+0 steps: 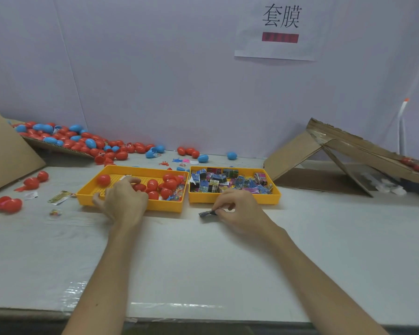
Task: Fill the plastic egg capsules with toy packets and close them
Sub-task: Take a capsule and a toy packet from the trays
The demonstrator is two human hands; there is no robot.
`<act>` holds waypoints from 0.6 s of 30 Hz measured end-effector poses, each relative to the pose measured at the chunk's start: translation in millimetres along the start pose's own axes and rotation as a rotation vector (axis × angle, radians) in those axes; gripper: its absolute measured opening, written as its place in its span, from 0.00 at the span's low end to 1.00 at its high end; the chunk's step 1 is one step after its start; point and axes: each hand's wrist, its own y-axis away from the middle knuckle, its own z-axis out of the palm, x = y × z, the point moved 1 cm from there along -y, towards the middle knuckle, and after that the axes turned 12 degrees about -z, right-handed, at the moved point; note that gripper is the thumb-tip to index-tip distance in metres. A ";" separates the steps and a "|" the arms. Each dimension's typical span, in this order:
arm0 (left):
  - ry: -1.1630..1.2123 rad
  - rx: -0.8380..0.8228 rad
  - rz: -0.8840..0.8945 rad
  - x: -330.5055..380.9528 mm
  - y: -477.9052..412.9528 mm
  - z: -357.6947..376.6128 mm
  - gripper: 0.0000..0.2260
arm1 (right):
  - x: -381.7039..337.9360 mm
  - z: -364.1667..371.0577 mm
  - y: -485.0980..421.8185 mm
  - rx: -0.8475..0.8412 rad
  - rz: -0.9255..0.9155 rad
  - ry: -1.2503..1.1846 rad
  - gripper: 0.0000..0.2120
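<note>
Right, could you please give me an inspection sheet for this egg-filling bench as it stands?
Surface: pale table, glossy strip near the front edge.
Job's things: left yellow tray holds red egg capsules; right yellow tray holds toy packets.
Clutter: loose red and blue eggs piled at back left; open red capsule and stray packets at left.
Hands: left hand reaches into the left tray, grip unclear; right hand pinches a dark packet in front of the right tray.
Cables: nothing seen.
Surroundings: cardboard ramp at right; paper sign on the wall.
</note>
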 end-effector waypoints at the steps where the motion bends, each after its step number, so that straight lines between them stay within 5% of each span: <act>1: 0.024 0.020 0.012 1.2 0.3 -0.8 0.13 | -0.2 -0.3 -0.2 0.008 -0.005 0.004 0.08; 8: 0.553 -0.047 0.562 25.6 34.1 -6.9 0.09 | -3.4 0.1 2.8 -0.024 0.002 0.021 0.09; 13: 0.356 -0.540 0.877 39.0 74.2 6.0 0.07 | -2.5 1.7 5.1 -0.036 0.039 0.014 0.06; 18: 0.018 -0.707 0.786 36.1 85.3 19.7 0.09 | -0.3 -0.5 2.7 -0.088 0.015 0.012 0.03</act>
